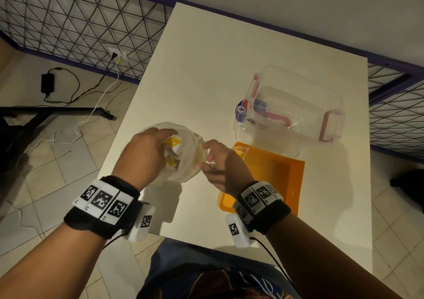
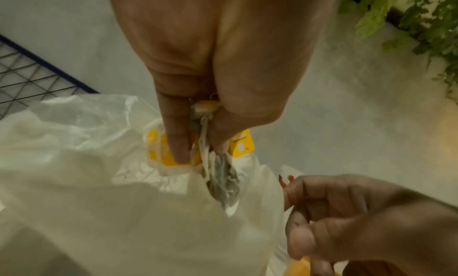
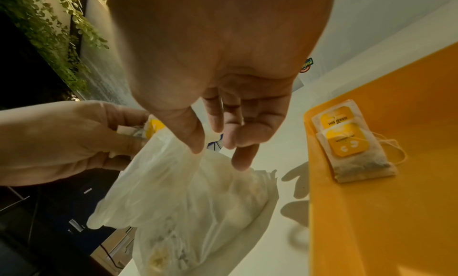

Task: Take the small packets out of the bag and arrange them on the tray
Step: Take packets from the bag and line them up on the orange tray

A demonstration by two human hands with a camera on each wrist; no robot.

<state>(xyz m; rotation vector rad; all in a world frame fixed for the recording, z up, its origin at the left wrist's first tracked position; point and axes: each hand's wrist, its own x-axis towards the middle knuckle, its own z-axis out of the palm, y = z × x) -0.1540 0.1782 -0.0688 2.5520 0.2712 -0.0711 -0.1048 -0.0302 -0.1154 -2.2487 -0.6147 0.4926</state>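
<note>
A thin white plastic bag (image 1: 188, 161) stands on the white table (image 1: 218, 69), left of the orange tray (image 1: 286, 179). My left hand (image 1: 149, 152) reaches into the bag's mouth and pinches yellow-tagged tea packets (image 2: 173, 152) by their paper and strings. My right hand (image 1: 220, 161) pinches the bag's right rim (image 3: 188, 162) between thumb and fingers, holding it apart. Two tea packets (image 3: 352, 143) with yellow labels lie overlapping in the tray's (image 3: 396, 201) far left corner. More packets show faintly through the bag (image 3: 186, 211).
A clear plastic box (image 1: 291, 110) with pink latches stands on the table behind the tray. A wire grid fence (image 1: 80, 23) runs along the far left. Cables and a power brick (image 1: 48, 83) lie on the tiled floor left of the table.
</note>
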